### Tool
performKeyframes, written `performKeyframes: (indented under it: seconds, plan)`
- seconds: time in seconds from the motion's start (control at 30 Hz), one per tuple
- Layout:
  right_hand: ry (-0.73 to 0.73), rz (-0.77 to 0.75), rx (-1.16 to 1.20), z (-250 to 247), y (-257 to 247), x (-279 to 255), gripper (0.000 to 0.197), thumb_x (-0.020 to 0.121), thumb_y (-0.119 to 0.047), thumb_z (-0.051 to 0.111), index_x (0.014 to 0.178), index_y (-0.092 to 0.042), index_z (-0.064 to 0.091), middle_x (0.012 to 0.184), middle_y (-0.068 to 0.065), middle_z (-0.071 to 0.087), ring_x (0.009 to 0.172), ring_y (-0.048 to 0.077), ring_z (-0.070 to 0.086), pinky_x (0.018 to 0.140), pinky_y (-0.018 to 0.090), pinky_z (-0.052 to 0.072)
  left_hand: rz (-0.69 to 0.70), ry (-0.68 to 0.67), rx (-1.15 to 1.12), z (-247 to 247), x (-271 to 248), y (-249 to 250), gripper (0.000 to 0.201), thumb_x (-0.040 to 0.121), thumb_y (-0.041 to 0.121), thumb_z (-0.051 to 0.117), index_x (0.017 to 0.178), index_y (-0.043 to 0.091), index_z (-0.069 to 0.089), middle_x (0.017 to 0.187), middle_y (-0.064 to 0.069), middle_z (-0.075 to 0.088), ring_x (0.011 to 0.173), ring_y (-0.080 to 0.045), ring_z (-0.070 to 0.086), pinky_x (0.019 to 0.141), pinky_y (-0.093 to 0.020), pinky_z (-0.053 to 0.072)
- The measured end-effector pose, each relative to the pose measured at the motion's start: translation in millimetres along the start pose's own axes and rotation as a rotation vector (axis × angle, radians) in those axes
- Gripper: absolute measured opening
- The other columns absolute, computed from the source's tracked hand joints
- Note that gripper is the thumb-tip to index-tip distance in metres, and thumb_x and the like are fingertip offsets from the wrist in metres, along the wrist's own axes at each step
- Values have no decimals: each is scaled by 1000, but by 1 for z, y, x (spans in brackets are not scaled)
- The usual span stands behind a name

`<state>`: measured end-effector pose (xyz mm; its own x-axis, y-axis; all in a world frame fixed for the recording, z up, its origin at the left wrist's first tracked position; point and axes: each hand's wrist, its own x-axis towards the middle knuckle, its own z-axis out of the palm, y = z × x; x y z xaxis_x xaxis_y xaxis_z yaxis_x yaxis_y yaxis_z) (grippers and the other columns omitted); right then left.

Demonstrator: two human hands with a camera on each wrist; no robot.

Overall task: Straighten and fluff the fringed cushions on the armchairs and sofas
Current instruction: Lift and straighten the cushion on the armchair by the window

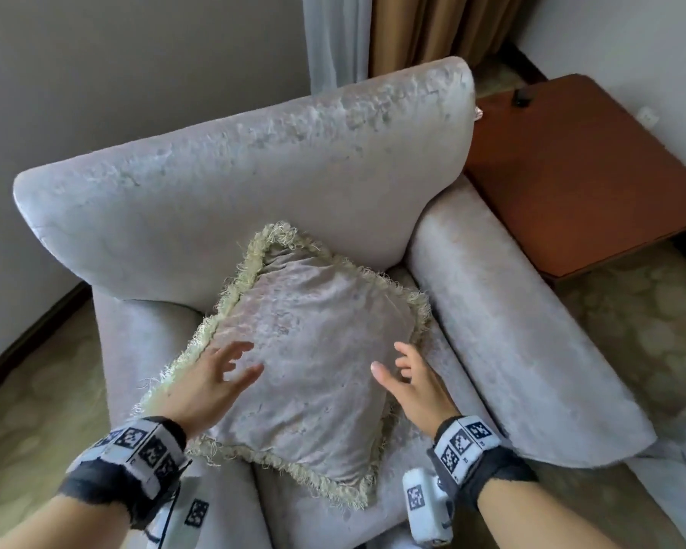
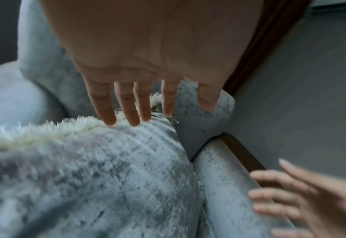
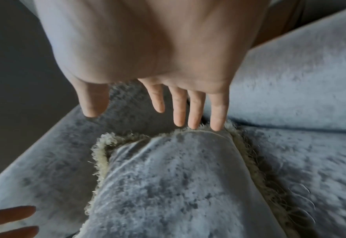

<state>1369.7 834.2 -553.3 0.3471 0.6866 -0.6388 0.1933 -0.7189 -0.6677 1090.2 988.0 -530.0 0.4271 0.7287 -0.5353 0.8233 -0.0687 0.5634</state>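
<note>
A pale grey velvet cushion point(image 1: 305, 350) with cream fringe lies tilted like a diamond on the seat of a grey armchair point(image 1: 234, 180), its top corner against the backrest. My left hand point(image 1: 218, 374) hovers over the cushion's left side, fingers spread and straight. My right hand point(image 1: 408, 378) hovers over its right side, also spread. Neither hand grips anything. In the left wrist view the left hand point(image 2: 135, 103) reaches over the cushion point(image 2: 86, 185). In the right wrist view the right hand point(image 3: 174, 104) has its fingertips above the fringed edge of the cushion point(image 3: 168, 185).
A brown wooden side table point(image 1: 579, 168) stands right of the armchair, with a small dark object point(image 1: 521, 97) near its back edge. Curtains point(image 1: 412, 29) hang behind the chair. The right armrest point(image 1: 511, 330) borders the seat. Patterned carpet point(image 1: 642, 334) covers the floor.
</note>
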Motion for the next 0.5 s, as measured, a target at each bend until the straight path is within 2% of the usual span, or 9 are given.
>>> performKeyframes:
  seconds: [0.03, 0.1, 0.23, 0.3, 0.37, 0.43, 0.47, 0.5]
  plan:
    - [-7, 8, 21, 1, 12, 14, 77, 90, -59, 60, 154, -29, 29, 147, 4, 44, 123, 15, 46, 102, 33, 41, -26, 20, -29, 8, 12, -3, 84, 72, 83, 43, 139, 33, 50, 149, -2, 51, 125, -18, 57, 106, -45, 48]
    - [-6, 24, 60, 4, 34, 41, 78, 90, -60, 59, 155, -32, 27, 148, 3, 42, 125, 13, 45, 102, 31, 40, -55, 59, -52, 23, 35, -10, 77, 76, 82, 43, 140, 38, 48, 151, -1, 49, 127, -17, 54, 107, -46, 47]
    - [19, 54, 99, 26, 72, 96, 89, 80, -71, 56, 155, -42, 20, 159, 3, 29, 141, 20, 38, 107, 34, 37, -81, 134, -69, 47, 70, -30, 65, 87, 64, 47, 145, 35, 45, 150, 0, 46, 123, -14, 53, 99, -35, 46]
    - [48, 44, 125, 45, 87, 118, 88, 84, -68, 59, 156, -44, 15, 163, 0, 17, 147, 21, 30, 109, 34, 33, -100, 175, -61, 51, 85, -43, 62, 90, 71, 46, 144, 41, 45, 149, 2, 44, 122, -18, 53, 101, -43, 48]
    - [93, 21, 148, 65, 99, 134, 96, 82, -72, 59, 157, -44, 8, 166, -4, 8, 145, 8, 20, 107, 30, 28, -92, 212, -28, 53, 97, -56, 66, 86, 79, 43, 143, 46, 43, 148, 7, 38, 129, -21, 48, 106, -55, 46]
    - [162, -2, 165, 84, 113, 150, 106, 71, -84, 52, 156, -48, 0, 167, -7, 3, 138, -5, 10, 110, 30, 22, -111, 261, 16, 52, 108, -64, 72, 79, 83, 42, 144, 52, 38, 151, 8, 31, 136, -25, 41, 110, -61, 40]
    - [202, -3, 172, 93, 122, 158, 108, 68, -87, 49, 155, -51, -2, 168, -7, 1, 142, -3, 7, 115, 34, 20, -126, 280, 42, 52, 113, -66, 79, 75, 84, 43, 147, 53, 35, 154, 7, 25, 140, -27, 37, 113, -62, 35]
    - [243, 2, 176, 101, 132, 165, 108, 67, -90, 48, 154, -53, -4, 168, -6, 1, 149, 4, 5, 119, 40, 19, -137, 288, 68, 51, 119, -66, 85, 72, 86, 44, 150, 54, 30, 158, 6, 19, 143, -29, 33, 114, -63, 32]
